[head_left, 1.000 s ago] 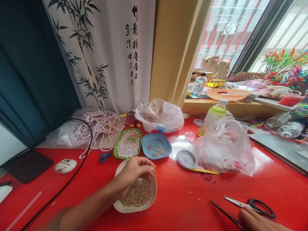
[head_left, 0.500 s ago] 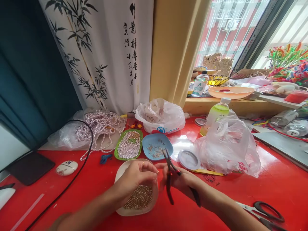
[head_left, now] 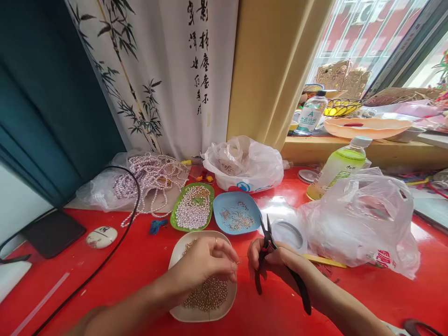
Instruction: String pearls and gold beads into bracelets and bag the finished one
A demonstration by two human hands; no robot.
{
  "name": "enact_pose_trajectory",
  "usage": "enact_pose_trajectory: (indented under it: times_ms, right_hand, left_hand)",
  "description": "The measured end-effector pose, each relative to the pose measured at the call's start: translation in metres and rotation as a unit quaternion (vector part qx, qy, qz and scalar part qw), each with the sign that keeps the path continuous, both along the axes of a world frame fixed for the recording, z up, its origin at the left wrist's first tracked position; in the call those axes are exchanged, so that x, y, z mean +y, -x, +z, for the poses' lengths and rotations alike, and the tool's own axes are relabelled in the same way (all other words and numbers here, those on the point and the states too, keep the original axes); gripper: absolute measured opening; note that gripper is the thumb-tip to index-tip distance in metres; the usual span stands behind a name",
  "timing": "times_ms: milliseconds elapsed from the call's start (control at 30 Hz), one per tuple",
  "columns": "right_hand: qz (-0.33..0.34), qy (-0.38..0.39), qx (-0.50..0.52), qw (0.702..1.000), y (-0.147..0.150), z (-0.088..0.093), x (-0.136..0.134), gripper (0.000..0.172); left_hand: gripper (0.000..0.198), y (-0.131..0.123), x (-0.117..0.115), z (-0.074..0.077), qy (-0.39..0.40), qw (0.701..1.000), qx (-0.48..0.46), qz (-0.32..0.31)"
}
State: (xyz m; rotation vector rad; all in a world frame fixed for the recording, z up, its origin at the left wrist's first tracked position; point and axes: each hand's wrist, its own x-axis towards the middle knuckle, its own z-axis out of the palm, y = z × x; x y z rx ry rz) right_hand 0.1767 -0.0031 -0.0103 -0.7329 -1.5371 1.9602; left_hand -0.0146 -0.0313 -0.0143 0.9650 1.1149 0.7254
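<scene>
My left hand (head_left: 212, 259) is above a white dish (head_left: 175, 310) of small gold beads (head_left: 206, 295). Its thumb and forefinger are pinched together; a tiny glint shows at their tips, too small to name. To the right of it, my right hand (head_left: 275, 259) is wrapped round black-handled pliers (head_left: 268, 242), whose jaws point up and are slightly apart. Behind the hands stand a blue dish (head_left: 219, 200) with thin metal pins (head_left: 240, 219) and a green dish (head_left: 175, 224) of pearl-like beads (head_left: 192, 212).
Pearl strands (head_left: 150, 179) lie on a plastic bag at the back left. A black cable (head_left: 121, 240) crosses the red table (head_left: 115, 284). On the right are a crumpled plastic bag (head_left: 364, 224), a bottle (head_left: 338, 165) and a round lid (head_left: 289, 234). Scissors (head_left: 422, 326) show at the lower right edge.
My right hand with the pliers has drawn away to the right from my left hand, so a gap now separates them. The camera view has shifted left and down.
</scene>
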Motion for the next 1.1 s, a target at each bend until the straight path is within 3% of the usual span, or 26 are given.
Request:
enact_pose_trajectory:
  times_ms: [167,367,533,800,900,1033,1100]
  right_hand:
    - [0.009,-0.002,-0.025,1.000,-0.001,0.006,-0.002,0.015]
    - [-0.001,-0.003,-0.037,0.999,0.002,0.003,0.001,0.014]
    - [-0.007,0.064,-0.015,0.998,0.003,-0.003,0.000,0.010]
    - [-0.021,0.174,0.059,0.983,-0.007,-0.001,0.008,0.014]
    - [-0.034,0.156,0.036,0.986,-0.009,0.000,0.011,0.010]
    - [-0.056,0.010,-0.191,0.980,-0.010,0.008,0.004,0.007]
    - [-0.051,-0.031,-0.243,0.968,-0.010,0.015,-0.004,0.011]
  left_hand:
    - [0.021,0.000,0.000,0.005,0.038,0.999,-0.006,-0.020]
    - [0.012,-0.002,0.001,0.005,0.057,0.998,-0.015,-0.010]
    - [0.013,-0.001,0.002,0.000,0.056,0.998,-0.024,0.018]
    - [0.013,-0.002,0.001,0.006,0.017,0.997,-0.029,0.074]
    - [0.013,-0.002,0.001,0.008,0.003,0.996,-0.033,0.084]
    - [0.012,-0.001,0.001,0.010,-0.010,0.995,-0.027,0.093]
    - [0.012,-0.001,0.001,0.010,-0.014,0.995,-0.024,0.097]
